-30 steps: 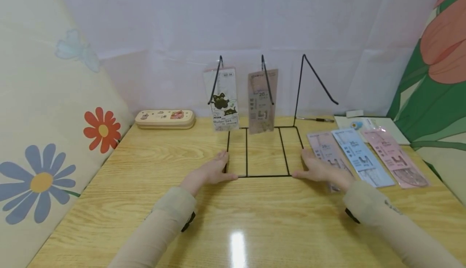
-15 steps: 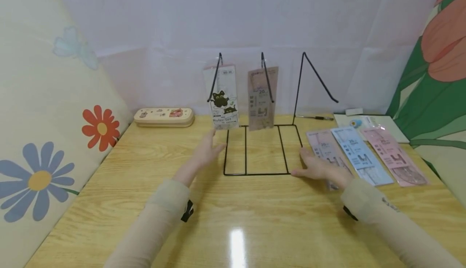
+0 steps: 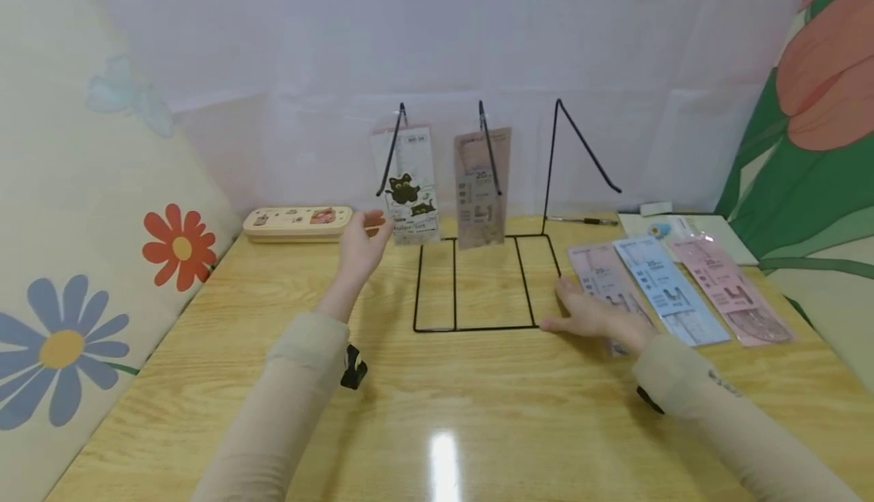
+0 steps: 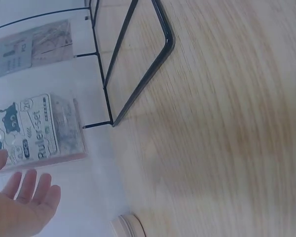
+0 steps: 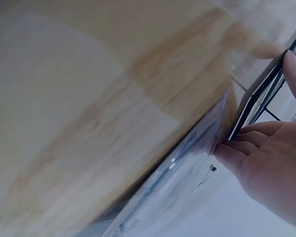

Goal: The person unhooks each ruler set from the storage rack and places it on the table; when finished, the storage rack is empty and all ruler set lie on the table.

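Note:
A black wire display rack (image 3: 454, 290) stands on the table with three bent hooks. From its left hook hangs a white ruler set pack (image 3: 418, 218) with black cat pictures; a pinkish-brown ruler pack (image 3: 473, 202) hangs from the middle one. My left hand (image 3: 360, 250) is raised just left of the white pack's lower edge, fingers loosely bent and thumb apart. In the left wrist view that hand (image 4: 19, 207) holds nothing, close to the pack. My right hand (image 3: 590, 312) rests against the rack's front right corner, thumb at the front wire, fingers along the side wire.
Right of the rack lie a mauve ruler pack (image 3: 601, 267), a blue one (image 3: 672, 290) and a pink one (image 3: 727, 290). Behind them are a pen (image 3: 590, 221) and a pale flat packet (image 3: 717, 236). A cream pencil case (image 3: 293, 225) lies back left.
My left hand has let go of the rack's left side and moved up and back to beside the white pack. My right hand has stayed at the rack's right corner.

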Action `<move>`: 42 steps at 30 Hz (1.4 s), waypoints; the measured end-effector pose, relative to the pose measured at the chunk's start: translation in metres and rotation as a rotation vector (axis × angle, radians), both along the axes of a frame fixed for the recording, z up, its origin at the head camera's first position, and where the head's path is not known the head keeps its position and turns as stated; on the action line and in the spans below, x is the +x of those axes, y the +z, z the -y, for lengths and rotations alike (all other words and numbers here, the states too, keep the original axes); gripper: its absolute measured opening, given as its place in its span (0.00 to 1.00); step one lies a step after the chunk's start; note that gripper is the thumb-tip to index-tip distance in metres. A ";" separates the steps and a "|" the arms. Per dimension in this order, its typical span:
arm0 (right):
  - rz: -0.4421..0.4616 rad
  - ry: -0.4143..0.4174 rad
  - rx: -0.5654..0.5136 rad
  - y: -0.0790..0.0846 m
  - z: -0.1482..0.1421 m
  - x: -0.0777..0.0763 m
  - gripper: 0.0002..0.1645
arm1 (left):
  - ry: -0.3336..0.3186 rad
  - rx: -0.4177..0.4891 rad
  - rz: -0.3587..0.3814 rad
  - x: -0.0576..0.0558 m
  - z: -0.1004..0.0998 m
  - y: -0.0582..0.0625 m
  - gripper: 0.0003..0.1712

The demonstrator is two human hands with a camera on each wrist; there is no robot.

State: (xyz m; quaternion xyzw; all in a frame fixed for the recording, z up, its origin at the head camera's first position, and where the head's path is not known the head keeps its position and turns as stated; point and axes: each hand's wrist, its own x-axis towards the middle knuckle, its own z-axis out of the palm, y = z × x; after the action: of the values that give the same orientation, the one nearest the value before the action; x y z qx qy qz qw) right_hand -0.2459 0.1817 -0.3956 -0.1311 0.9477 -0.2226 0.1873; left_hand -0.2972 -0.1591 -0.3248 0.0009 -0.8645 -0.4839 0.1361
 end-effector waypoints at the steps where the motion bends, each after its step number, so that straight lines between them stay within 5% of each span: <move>1: -0.002 0.002 0.004 0.000 0.000 0.000 0.57 | 0.002 -0.004 -0.002 0.000 0.000 0.000 0.21; 11: 0.003 -0.002 0.024 0.000 0.001 -0.001 0.58 | 0.039 -0.016 -0.033 -0.005 -0.007 -0.002 0.15; 17: -0.002 0.009 0.009 0.002 0.001 -0.001 0.58 | -0.081 0.036 0.004 -0.013 -0.009 0.000 0.18; 21: 0.000 0.027 -0.005 0.003 0.001 0.000 0.58 | -0.189 0.180 0.054 -0.019 -0.014 0.000 0.22; 26: 0.006 0.017 0.002 0.002 0.001 0.000 0.58 | -0.225 0.276 0.076 -0.020 -0.021 -0.001 0.23; 35: 0.013 0.006 0.013 0.001 -0.001 -0.002 0.58 | -0.165 0.279 0.100 -0.001 -0.018 -0.015 0.20; 42: 0.011 0.007 0.023 0.001 0.000 -0.003 0.58 | -0.158 0.303 0.077 0.040 -0.007 -0.028 0.19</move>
State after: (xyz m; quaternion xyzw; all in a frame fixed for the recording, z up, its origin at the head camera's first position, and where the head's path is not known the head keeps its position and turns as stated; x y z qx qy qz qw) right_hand -0.2492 0.1818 -0.3947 -0.1311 0.9487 -0.2118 0.1947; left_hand -0.2573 -0.1522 -0.3525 -0.0277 -0.7836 -0.6175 0.0627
